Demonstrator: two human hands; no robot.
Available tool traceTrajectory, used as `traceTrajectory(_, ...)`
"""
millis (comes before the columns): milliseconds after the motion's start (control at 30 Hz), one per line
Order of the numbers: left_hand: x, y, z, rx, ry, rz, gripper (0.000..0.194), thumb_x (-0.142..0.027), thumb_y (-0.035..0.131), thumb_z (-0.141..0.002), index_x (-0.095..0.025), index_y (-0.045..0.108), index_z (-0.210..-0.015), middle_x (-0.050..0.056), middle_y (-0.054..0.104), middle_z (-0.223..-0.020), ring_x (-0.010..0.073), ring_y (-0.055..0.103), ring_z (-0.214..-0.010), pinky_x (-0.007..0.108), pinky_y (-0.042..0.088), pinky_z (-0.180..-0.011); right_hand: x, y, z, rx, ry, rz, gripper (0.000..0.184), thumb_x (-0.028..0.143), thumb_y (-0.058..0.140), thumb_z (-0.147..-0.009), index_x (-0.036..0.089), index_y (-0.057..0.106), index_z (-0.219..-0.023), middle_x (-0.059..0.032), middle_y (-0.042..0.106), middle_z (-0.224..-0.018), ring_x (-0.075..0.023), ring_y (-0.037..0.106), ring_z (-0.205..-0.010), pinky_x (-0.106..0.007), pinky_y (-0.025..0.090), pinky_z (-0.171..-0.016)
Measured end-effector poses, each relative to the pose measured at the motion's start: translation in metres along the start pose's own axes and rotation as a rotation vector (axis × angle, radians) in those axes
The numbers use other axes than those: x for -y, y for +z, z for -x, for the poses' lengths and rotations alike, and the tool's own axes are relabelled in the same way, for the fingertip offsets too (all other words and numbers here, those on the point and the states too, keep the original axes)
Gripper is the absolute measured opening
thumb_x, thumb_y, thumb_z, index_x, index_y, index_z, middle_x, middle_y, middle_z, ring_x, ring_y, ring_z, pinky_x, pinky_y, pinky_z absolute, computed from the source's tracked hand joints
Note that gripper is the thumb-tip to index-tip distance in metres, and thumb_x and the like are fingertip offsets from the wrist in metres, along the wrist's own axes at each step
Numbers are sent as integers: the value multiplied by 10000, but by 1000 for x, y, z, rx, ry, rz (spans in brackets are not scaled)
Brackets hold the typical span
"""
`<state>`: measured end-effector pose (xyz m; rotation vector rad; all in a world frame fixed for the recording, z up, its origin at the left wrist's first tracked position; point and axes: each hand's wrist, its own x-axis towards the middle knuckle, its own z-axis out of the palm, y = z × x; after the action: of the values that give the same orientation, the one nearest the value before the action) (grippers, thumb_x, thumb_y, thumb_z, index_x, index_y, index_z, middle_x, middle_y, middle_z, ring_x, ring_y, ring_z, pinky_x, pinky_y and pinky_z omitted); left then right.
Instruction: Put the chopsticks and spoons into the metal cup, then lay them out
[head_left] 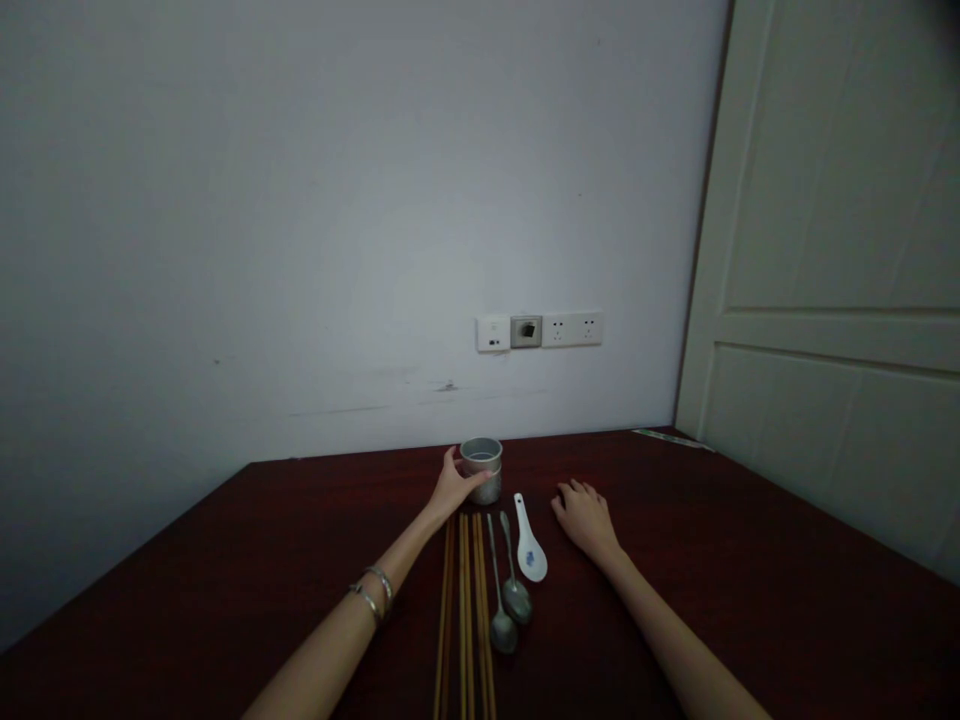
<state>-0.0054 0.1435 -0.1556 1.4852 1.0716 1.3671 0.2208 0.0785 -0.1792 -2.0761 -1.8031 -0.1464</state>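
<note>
A grey metal cup [487, 488] stands upright near the back of the table, and my left hand [454, 486] grips its left side with thumb and fingers. My right hand [583, 513] lies palm down on the table, holding nothing, to the right of a white soup spoon [532, 556] with a blue mark in its bowl. Left of that spoon lie two metal spoons, a shorter one [517, 600] and a longer one [503, 632]. Several wooden chopsticks [466, 610] run side by side toward me, below the cup.
The dark red table [225, 580] meets a white wall [337, 250] at the back. Sockets and a switch plate [571, 329] sit on the wall. A pale panelled door [832, 300] stands at the right, with a thin patterned strip [673, 439] at the table's back right edge.
</note>
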Motion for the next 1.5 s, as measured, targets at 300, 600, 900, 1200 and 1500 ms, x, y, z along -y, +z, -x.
traceTrajectory(300,5,-50,15,-103,-65,-115,958,-386,767,-480,-88,294,-1259,194,501,-1087,254,507,-1023,356,412,-856,0,0,1,0,-12,-7,399,312,328,-823,137,560,-1096,-147,488,-1221,-276,389,-1147,-393,284,-905)
traceTrajectory(600,28,-70,29,-124,-29,-192,691,-407,695,-562,-80,442,-1116,125,573,-912,205,572,-870,324,434,-807,0,1,2,-23,-22,-9,395,308,319,-827,142,557,-1096,-139,505,-1202,-257,406,-1136,-379,292,-904)
traceTrajectory(900,26,-73,34,-222,69,-296,292,-288,563,-682,-121,549,-920,49,620,-757,157,602,-738,299,460,-747,2,-4,6,0,-50,25,383,281,310,-826,132,581,-1051,-141,561,-1123,-229,464,-1086,-329,308,-907)
traceTrajectory(1200,17,-77,41,-128,142,-465,210,-242,434,-717,-136,615,-700,60,651,-758,165,597,-762,278,438,-745,-5,-1,16,152,-79,54,500,362,290,-831,151,410,-1268,-133,354,-1350,-282,296,-1241,-406,249,-965)
traceTrajectory(1500,-7,-78,48,-98,122,-709,219,-270,472,-700,-133,641,-671,60,661,-747,154,595,-743,238,415,-705,-9,-2,27,66,-107,17,477,340,288,-833,150,459,-1235,-136,411,-1311,-253,323,-1232,-372,256,-971)
